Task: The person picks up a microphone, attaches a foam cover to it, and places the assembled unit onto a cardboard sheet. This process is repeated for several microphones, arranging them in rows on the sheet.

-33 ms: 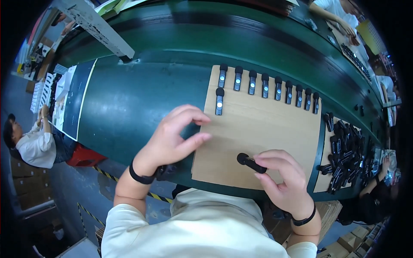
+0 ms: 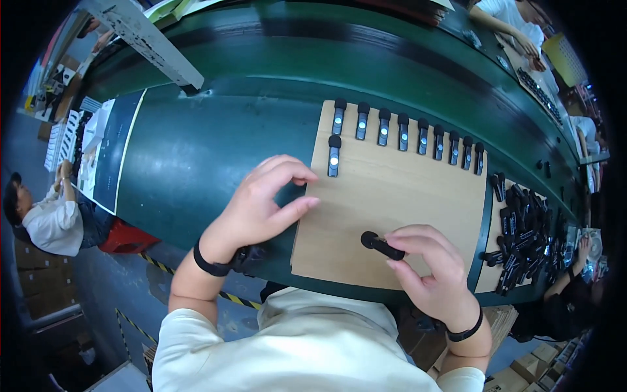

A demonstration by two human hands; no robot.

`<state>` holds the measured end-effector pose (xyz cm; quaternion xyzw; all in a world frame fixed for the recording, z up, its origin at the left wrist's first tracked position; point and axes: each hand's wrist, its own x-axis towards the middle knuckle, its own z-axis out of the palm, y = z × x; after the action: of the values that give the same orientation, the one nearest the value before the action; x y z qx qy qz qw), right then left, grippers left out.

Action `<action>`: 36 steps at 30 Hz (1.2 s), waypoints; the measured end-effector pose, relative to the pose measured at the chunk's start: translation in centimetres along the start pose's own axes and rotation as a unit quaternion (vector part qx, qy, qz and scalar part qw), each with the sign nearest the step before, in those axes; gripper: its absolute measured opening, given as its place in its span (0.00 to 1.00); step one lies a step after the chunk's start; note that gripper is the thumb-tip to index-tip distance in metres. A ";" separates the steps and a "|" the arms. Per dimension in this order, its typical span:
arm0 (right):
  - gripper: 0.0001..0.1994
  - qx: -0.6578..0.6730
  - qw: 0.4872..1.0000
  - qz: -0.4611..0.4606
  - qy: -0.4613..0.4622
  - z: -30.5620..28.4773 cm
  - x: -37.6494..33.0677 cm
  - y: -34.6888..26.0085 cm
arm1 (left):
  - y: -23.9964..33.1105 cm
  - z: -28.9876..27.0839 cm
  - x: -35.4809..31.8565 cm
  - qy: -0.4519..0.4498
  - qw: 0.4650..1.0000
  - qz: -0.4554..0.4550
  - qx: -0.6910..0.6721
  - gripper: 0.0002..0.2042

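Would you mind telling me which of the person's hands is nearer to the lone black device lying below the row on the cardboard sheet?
Left. The left hand is just beside the lone black device, fingertips close to it; the right hand is farther down, holding another black device.

Long dark green workbench (image 2: 196, 163); grey floor (image 2: 39, 326) with hazard tape (image 2: 157, 264)
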<state>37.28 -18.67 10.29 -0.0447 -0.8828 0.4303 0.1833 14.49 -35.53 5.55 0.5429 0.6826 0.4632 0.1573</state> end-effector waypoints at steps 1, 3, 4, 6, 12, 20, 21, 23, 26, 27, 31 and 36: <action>0.13 -0.005 1.000 -0.001 -0.004 0.0 0.8 0.1 | -0.6 -0.3 0.4 -0.011 0.999 0.012 0.040 0.14; 0.13 -0.033 0.998 0.015 -0.045 0.0 2.4 0.7 | -1.4 -0.7 1.2 -0.034 0.992 0.035 0.119 0.14; 0.13 -0.048 0.996 0.024 -0.064 0.0 3.2 0.9 | -1.7 -0.7 1.6 -0.030 0.992 0.038 0.114 0.14; 0.13 -0.078 0.994 0.015 -0.072 0.3 5.1 1.7 | -2.0 -0.6 2.5 -0.057 0.983 0.066 0.162 0.14; 0.12 -0.183 0.981 -0.019 -0.056 1.9 8.8 4.1 | -3.4 0.5 4.0 -0.084 0.973 0.087 0.196 0.17; 0.13 -0.267 0.954 -0.038 -0.131 4.3 6.9 4.9 | -4.6 1.3 4.2 -0.081 0.976 0.085 0.182 0.19; 0.13 -0.267 0.954 -0.037 -0.131 4.4 7.0 4.9 | -4.7 1.2 4.2 -0.077 0.978 0.085 0.176 0.19; 0.13 -0.280 0.951 -0.041 -0.125 4.5 7.3 5.4 | -4.9 1.3 4.3 -0.070 0.980 0.087 0.164 0.19; 0.13 -0.297 0.947 -0.049 -0.114 4.7 7.7 6.3 | -5.1 1.5 4.1 -0.066 0.982 0.087 0.152 0.19; 0.13 -0.309 0.943 -0.056 -0.108 4.8 7.8 6.5 | -5.1 1.5 4.1 -0.063 0.983 0.086 0.148 0.19; 0.14 -0.325 0.939 -0.063 -0.093 4.6 7.8 6.6 | -4.9 1.5 4.2 -0.066 0.983 0.086 0.151 0.19; 0.15 -0.299 0.949 -0.049 -0.082 3.6 7.1 4.6 | -5.0 1.7 4.5 -0.074 0.981 0.091 0.151 0.19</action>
<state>28.98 -16.76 6.71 -0.0186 -0.9840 0.1393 0.1096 11.10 -30.66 1.99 0.6534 0.6788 0.3252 0.0806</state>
